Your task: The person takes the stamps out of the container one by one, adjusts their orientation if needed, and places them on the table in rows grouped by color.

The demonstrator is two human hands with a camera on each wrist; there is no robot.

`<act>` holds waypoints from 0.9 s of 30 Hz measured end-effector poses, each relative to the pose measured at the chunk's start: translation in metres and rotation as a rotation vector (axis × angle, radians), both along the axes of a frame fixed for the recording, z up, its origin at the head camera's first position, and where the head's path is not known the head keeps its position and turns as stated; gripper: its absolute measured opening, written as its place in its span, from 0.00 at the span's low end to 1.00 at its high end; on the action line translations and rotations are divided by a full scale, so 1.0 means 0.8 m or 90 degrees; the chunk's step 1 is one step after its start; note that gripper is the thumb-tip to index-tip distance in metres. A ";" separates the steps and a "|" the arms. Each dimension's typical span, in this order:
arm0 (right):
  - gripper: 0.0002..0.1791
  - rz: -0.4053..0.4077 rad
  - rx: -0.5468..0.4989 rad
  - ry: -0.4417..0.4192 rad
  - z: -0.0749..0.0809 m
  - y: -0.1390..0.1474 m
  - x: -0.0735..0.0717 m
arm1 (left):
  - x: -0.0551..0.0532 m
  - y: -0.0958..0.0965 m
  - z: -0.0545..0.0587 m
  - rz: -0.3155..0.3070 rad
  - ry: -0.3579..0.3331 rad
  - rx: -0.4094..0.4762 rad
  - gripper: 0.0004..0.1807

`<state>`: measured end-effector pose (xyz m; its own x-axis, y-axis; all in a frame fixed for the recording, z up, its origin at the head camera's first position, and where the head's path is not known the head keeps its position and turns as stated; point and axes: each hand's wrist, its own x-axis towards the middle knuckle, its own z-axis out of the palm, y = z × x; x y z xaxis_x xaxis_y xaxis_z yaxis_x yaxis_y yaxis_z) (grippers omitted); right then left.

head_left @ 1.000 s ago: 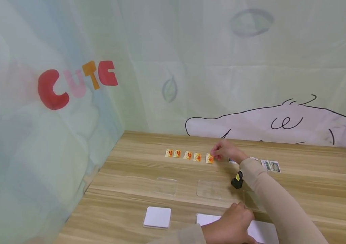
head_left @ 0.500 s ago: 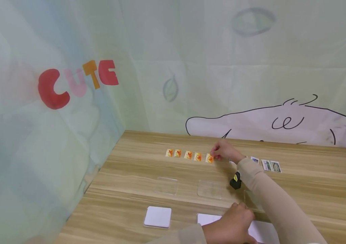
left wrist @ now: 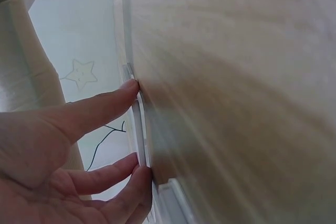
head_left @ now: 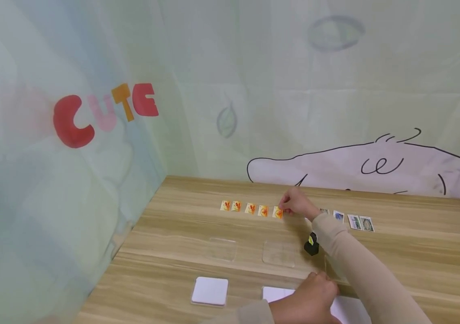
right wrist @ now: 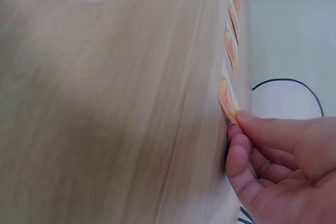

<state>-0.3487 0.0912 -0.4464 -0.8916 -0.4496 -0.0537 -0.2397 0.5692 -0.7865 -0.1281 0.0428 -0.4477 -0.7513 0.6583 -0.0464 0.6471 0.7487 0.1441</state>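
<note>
At the back of the table my right hand (head_left: 299,203) pinches the corner of a small orange-and-yellow picture card (head_left: 277,212) between thumb and forefinger. In the right wrist view this card (right wrist: 227,97) slants at the end of a row of similar orange cards (head_left: 250,208). Lower down, my left hand (head_left: 310,298) grips a flat white piece (head_left: 347,309) near the front. The left wrist view shows the left thumb and fingers on opposite edges of a thin, clear-rimmed piece (left wrist: 140,129). The left palm and right forearm hide parts of these things.
Right of the right hand lie several blue and green picture cards (head_left: 361,222), partly behind the sleeve. Clear plates (head_left: 278,254) lie mid-table, with a white square (head_left: 209,291) in front. A small black object (head_left: 311,245) appears at the right wrist. Printed cloth walls border the table (head_left: 165,220).
The right hand has drawn slightly left and its forearm shifted left, uncovering more of the blue and green cards. The left hand has hardly moved.
</note>
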 end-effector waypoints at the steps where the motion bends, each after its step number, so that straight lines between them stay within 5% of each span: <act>1: 0.03 -0.001 0.001 0.003 0.000 0.000 0.001 | 0.000 0.000 0.000 0.000 -0.006 0.000 0.21; 27: 0.03 0.005 0.113 0.139 -0.004 -0.009 0.003 | 0.000 0.001 0.000 -0.007 0.012 -0.012 0.21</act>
<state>-0.3467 0.0840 -0.4492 -0.8870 -0.4577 0.0612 -0.3982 0.6911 -0.6032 -0.1283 0.0438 -0.4475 -0.7449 0.6657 -0.0447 0.6577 0.7439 0.1185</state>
